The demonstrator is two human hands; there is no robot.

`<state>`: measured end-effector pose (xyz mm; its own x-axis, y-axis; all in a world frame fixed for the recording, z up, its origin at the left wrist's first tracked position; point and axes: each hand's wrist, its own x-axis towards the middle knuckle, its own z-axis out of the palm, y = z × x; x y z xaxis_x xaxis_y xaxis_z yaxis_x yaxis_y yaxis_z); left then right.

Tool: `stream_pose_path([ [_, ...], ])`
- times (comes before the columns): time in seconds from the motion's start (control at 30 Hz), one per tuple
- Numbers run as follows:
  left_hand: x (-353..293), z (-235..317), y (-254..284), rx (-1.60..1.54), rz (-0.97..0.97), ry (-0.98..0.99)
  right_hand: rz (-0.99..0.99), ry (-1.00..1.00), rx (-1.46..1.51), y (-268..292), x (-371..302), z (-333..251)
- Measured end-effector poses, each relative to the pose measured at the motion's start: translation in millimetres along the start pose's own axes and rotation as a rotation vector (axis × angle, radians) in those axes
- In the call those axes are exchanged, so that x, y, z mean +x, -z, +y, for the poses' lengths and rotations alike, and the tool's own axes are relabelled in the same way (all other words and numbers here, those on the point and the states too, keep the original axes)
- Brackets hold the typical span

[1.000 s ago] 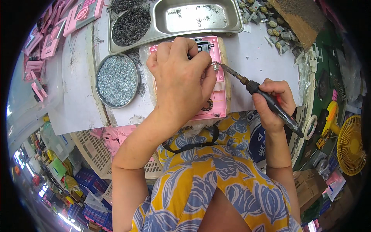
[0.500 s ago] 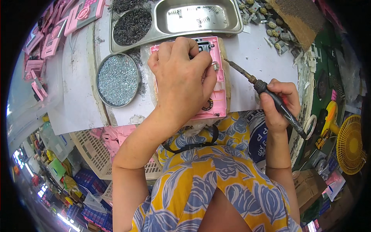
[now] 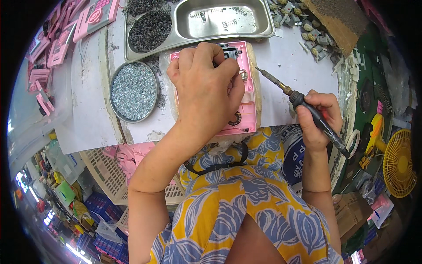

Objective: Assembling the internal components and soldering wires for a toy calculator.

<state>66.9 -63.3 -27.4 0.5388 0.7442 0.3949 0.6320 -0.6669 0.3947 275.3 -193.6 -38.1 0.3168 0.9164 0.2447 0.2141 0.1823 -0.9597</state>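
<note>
A pink plastic housing [image 3: 249, 101] lies on the worktable before me, with small electrical parts and thin wires in it. Over its left half my left hand [image 3: 204, 77] is bent, thumb and fingers closed together. What they pinch is hidden beneath the hand. A dark part with a small shaft [image 3: 232, 53] shows in the housing just beyond the fingers. To the right, my right hand [image 3: 320, 119] is closed round the black handle of a soldering iron [image 3: 303, 105]. Its tip points up and left, just right of the housing, apart from it.
A round tin of small silvery screws [image 3: 134, 91] stands left of the housing. Behind is a steel tray [image 3: 222, 31] with dark springs. Small pale motor-like parts [image 3: 314, 37] are piled at the back right, pink casings [image 3: 94, 20] at the back left. A yellow fan [image 3: 399, 163] is far right.
Both hands stay nearly where they were. The left hand's fingers have shifted very slightly over the housing, and the soldering iron keeps almost the same place.
</note>
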Motion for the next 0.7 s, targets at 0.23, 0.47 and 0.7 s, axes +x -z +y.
stream_pose_path([
  [0.23,-0.3,-0.5,-0.5,-0.001,0.004,-0.002,-0.004,-0.017,0.021,-0.8,0.4,0.1],
  [0.47,-0.3,-1.6,0.8,-0.011,-0.011,-0.006,-0.007,-0.023,0.021,-1.4,0.8,-0.7],
  [0.7,-1.3,-3.7,4.6,-0.036,-0.035,-0.008,-0.011,-0.011,0.008,-1.8,0.7,-2.3],
])
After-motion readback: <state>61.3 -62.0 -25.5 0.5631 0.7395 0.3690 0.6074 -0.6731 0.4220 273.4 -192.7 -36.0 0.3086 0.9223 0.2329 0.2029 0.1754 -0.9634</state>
